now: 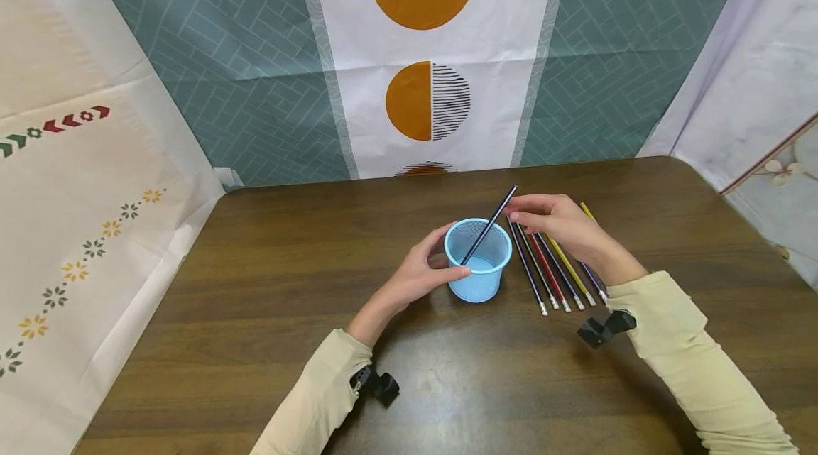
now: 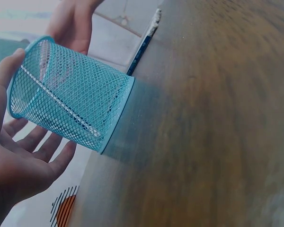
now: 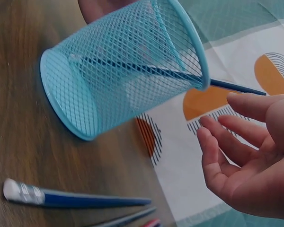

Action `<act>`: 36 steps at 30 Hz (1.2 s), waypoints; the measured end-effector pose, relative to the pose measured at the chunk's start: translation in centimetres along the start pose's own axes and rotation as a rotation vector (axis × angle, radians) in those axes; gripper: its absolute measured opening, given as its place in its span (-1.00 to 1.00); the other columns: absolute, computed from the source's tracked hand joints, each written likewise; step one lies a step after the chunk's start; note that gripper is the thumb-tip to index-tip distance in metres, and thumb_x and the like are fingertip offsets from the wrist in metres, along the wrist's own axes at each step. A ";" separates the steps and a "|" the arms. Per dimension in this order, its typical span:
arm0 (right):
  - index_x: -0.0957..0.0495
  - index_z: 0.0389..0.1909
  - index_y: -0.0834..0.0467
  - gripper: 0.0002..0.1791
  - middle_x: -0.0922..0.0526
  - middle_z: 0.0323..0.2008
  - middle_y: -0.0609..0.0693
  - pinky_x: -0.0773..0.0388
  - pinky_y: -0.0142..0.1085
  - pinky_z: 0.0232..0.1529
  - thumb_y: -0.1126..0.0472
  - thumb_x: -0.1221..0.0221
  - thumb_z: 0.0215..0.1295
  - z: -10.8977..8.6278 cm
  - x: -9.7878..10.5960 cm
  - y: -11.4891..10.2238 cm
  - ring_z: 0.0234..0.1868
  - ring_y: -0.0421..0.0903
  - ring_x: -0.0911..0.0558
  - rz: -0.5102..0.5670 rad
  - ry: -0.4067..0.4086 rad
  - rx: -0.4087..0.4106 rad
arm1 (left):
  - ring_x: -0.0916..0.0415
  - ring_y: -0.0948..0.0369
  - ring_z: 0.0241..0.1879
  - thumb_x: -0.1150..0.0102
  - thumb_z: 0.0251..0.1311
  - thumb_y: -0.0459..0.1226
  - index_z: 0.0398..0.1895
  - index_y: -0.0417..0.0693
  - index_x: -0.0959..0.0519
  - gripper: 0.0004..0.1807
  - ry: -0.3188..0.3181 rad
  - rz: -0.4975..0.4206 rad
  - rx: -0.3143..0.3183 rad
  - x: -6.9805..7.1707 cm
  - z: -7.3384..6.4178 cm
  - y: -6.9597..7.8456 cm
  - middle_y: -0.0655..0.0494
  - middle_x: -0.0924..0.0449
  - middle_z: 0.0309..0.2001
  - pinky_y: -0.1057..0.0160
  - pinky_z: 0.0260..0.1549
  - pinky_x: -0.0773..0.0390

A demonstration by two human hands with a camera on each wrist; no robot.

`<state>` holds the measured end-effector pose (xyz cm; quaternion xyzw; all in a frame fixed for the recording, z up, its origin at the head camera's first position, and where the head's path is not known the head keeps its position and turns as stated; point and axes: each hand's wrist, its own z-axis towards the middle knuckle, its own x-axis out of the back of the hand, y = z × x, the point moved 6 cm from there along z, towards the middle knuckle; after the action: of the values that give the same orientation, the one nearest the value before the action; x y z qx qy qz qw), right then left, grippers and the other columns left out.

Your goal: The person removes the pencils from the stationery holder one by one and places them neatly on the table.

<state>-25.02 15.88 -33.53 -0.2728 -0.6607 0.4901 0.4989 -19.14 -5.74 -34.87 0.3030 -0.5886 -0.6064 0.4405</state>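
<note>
A light-blue mesh pencil cup stands upright on the brown table. My left hand grips it from the left, thumb at the near side by the rim and fingers round the far side. One dark striped pencil leans inside the cup, its eraser end down and its upper end sticking out over the rim. Close to that upper end is my right hand, fingers loosely bent; in the right wrist view its fingertips stand apart from the pencil.
Right of the cup lie several pencils side by side, erasers towards me, among them a dark blue pencil, a red pencil and a yellow pencil. My right forearm reaches over the table beside them. A patterned cloth hangs behind the table.
</note>
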 end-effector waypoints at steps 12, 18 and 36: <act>-0.49 0.13 0.37 -0.59 -0.62 -0.04 0.14 -0.45 0.00 -0.02 0.24 -0.20 0.33 0.9 -1.9 0.1 -0.05 0.04 -0.50 0.081 -0.038 0.018 | -0.31 -0.13 0.25 -0.27 0.14 -0.47 0.41 -0.27 -0.19 -0.24 -0.010 0.000 0.013 0.0 0.2 -0.8 -0.22 -0.31 0.29 0.04 0.16 -0.40; -0.48 0.14 0.37 -0.57 -0.63 -0.06 0.16 -0.43 0.02 0.04 0.25 -0.21 0.32 1.2 -2.2 -0.2 -0.02 0.05 -0.51 0.107 -0.029 0.017 | -0.35 -0.05 0.23 -0.30 0.13 -0.44 0.43 -0.15 -0.21 -0.22 0.006 -0.002 -0.014 0.3 1.0 -3.0 -0.12 -0.34 0.29 0.04 0.16 -0.40; -0.54 0.01 0.40 -0.66 -0.67 -0.17 0.08 -0.39 -0.08 0.04 0.31 -0.24 0.28 1.4 -2.2 -0.3 -0.03 0.06 -0.51 0.128 0.036 0.009 | -0.31 -0.09 0.26 -0.30 0.12 -0.45 0.43 -0.17 -0.20 -0.21 -0.001 0.006 -0.003 0.4 1.3 -3.2 -0.16 -0.32 0.31 -0.01 0.16 -0.39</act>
<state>-25.50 13.37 -34.20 -0.3208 -0.6307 0.5191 0.4795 -21.00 -5.75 -37.74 0.3003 -0.5888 -0.6060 0.4426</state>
